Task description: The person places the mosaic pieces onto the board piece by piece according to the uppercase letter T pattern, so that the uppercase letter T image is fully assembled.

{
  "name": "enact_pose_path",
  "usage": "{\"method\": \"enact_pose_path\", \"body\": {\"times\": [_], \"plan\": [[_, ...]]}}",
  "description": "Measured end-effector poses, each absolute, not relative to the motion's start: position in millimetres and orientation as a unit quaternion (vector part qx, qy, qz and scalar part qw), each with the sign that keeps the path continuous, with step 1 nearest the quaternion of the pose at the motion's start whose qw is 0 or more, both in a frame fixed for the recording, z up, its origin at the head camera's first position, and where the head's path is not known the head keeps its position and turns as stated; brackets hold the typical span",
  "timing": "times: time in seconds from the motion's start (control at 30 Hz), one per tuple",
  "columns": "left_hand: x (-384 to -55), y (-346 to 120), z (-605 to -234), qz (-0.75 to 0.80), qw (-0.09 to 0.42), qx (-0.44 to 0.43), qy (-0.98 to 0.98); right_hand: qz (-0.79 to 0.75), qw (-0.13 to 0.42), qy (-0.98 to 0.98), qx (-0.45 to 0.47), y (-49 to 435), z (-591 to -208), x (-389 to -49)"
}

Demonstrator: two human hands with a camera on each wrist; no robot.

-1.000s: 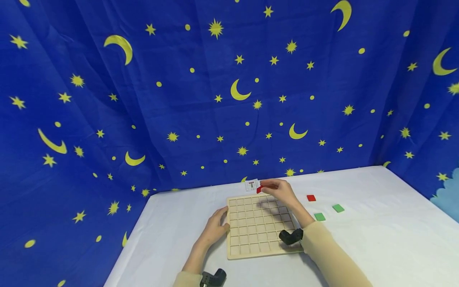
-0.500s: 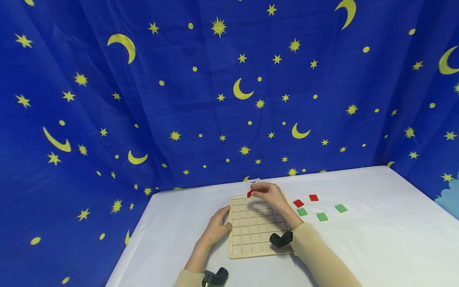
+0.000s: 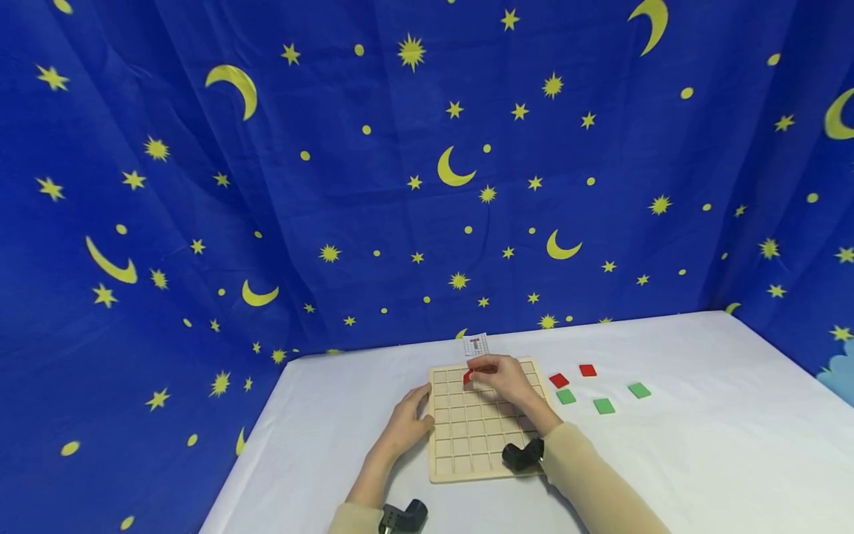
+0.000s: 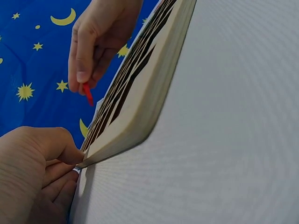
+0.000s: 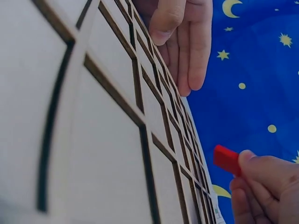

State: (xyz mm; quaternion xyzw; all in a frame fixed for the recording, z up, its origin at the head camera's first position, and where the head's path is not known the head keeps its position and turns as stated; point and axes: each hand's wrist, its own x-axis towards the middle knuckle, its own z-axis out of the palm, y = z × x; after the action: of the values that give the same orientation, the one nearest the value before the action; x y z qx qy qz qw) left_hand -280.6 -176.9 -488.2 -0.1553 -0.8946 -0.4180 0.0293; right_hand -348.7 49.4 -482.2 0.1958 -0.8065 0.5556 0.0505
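Observation:
A red square tile [image 3: 468, 377] is pinched between thumb and fingers of my right hand [image 3: 502, 378], over the far rows of the wooden grid board [image 3: 460, 463]. In the right wrist view the red tile [image 5: 226, 159] juts out from the fingertips, close over the grid. My left hand [image 3: 402, 424] lies at the board's left edge, thumb and fingertips touching it. Its fingers [image 5: 198, 56] look fairly straight in the right wrist view. The left wrist view shows the left thumb [image 4: 65, 147] against the board's edge.
Right of the board lie two red tiles [image 3: 587, 370] and several green tiles [image 3: 603, 406] on the white tablecloth [image 3: 700, 445]. Behind the board is a small printed grid card [image 3: 476, 344]. A blue star-and-moon curtain [image 3: 373, 185] hangs behind and at the sides.
My right hand has carried the red tile left and nearer, from beside the card to over the board's far rows. My left hand stays at the edge. More loose tiles show.

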Motion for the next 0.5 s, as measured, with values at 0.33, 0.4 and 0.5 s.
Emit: {"method": "enact_pose_path", "body": {"times": [0.33, 0.4, 0.5], "plan": [[-280.1, -176.6, -487.3, -0.416, 0.033, -0.16, -0.895, 0.483, 0.071, -0.844, 0.223, 50.3, -487.9, -347.4], [-280.2, -176.5, -487.3, -0.415, 0.034, -0.16, -0.895, 0.474, 0.075, -0.848, 0.225, 50.6, -489.2, -347.8], [-280.4, -176.4, -487.8, -0.415, 0.038, -0.162, -0.894, 0.461, 0.085, -0.852, 0.233, 51.0, -491.4, -348.6]]}}
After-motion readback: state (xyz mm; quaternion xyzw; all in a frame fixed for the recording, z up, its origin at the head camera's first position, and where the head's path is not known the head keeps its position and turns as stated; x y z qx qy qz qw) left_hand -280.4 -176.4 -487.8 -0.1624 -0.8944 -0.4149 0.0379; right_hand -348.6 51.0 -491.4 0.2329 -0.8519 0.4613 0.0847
